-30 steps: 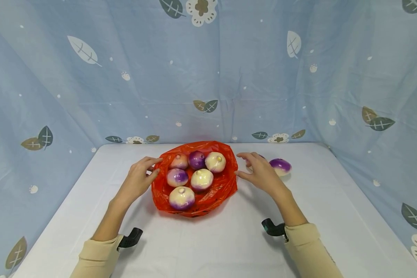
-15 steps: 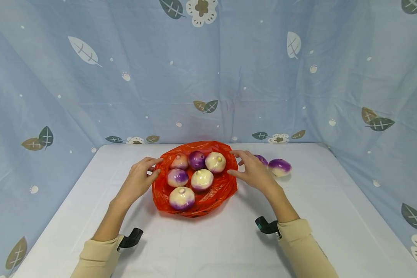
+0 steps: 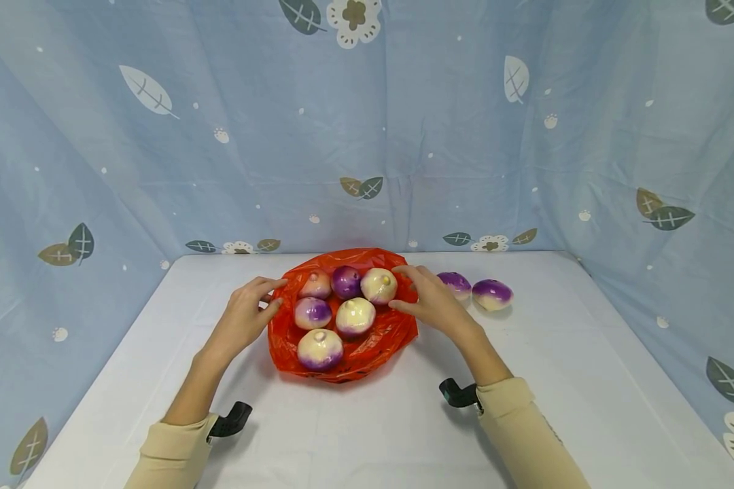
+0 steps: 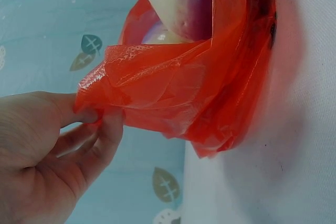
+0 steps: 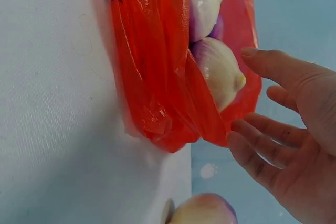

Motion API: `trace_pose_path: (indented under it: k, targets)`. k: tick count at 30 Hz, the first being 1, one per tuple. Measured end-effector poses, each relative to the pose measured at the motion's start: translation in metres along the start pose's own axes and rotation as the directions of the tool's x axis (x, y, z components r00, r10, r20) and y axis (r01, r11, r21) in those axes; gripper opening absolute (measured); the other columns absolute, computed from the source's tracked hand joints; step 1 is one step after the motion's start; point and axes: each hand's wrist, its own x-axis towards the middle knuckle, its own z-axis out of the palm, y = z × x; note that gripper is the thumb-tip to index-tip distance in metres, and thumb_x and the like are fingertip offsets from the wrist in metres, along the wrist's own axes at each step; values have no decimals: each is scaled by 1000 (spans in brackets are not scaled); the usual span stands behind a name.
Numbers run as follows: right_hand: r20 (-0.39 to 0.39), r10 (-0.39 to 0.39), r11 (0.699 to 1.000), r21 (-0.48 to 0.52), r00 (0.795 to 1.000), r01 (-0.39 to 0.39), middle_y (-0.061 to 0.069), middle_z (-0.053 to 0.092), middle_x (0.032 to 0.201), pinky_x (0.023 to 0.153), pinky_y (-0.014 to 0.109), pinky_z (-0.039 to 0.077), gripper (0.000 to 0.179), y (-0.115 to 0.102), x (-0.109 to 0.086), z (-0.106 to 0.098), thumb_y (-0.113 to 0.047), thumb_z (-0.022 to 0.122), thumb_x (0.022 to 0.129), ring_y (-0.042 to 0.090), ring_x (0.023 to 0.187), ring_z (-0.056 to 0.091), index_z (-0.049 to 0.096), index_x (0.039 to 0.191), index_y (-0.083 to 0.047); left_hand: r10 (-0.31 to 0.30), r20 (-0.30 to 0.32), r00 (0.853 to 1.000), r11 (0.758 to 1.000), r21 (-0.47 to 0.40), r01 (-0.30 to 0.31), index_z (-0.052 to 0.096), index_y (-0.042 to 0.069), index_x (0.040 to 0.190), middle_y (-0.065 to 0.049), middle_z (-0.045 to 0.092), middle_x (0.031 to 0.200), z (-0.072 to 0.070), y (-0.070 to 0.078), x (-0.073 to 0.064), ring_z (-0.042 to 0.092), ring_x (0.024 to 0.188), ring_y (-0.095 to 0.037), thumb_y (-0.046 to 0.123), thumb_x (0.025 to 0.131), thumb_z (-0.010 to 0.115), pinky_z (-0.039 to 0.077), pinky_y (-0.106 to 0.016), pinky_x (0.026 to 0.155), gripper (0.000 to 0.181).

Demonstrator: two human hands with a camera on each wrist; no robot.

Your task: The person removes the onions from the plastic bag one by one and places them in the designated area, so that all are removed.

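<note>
A red plastic bag [image 3: 342,377] stands open on the table with several glossy turnips [image 3: 355,316] in it, cream with purple. My left hand [image 3: 242,314] pinches the bag's left rim between thumb and fingers, as the left wrist view shows. My right hand [image 3: 437,302] reaches over the bag's right rim with thumb and fingers spread apart, holding nothing. Its thumb tip is near a cream turnip [image 5: 218,72] in the right wrist view; I cannot tell whether they touch. A pinkish-brown bulb [image 3: 316,284] lies at the back left of the bag.
Two purple-and-white turnips, the nearer-in one [image 3: 455,284] and the outer one [image 3: 493,295], lie on the white table [image 3: 355,435] right of the bag. A blue patterned curtain [image 3: 367,136] hangs behind the table.
My right hand has moved left from beside the two loose turnips to over the bag's right rim, uncovering the nearer-in turnip. The left hand and the bag have stayed about still.
</note>
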Motion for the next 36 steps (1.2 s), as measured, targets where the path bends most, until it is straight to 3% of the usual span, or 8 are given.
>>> trace_pose_path:
  k: [15, 25, 36]
  targets:
    - [11, 6, 999, -36, 1000, -6, 15, 59, 128, 97, 52, 53, 62, -3, 8, 11, -36, 77, 84, 33, 116, 60, 51, 137, -17, 5, -5, 1000, 1000, -15, -5, 64, 1, 126, -19, 65, 118, 0, 0, 0, 69, 94, -33, 3, 93, 61, 61, -48, 78, 34]
    - [-17, -23, 995, -97, 1000, 21, 13, 59, 121, 93, 49, 56, 62, -6, 10, 14, -37, 77, 84, 31, 103, 61, 52, 136, -15, 13, -9, 1000, 1000, -12, -13, 64, 1, 126, -19, 65, 117, 0, 0, 0, 69, 92, -31, 3, 93, 61, 61, -47, 77, 34]
    - [-25, -34, 993, -112, 999, 31, 15, 56, 132, 100, 49, 52, 58, -8, 16, 19, -32, 79, 83, 35, 112, 62, 55, 133, -16, 39, -29, 999, 999, -3, -39, 65, 1, 125, -19, 66, 114, 0, -1, 0, 70, 90, -31, 2, 92, 61, 61, -47, 76, 34]
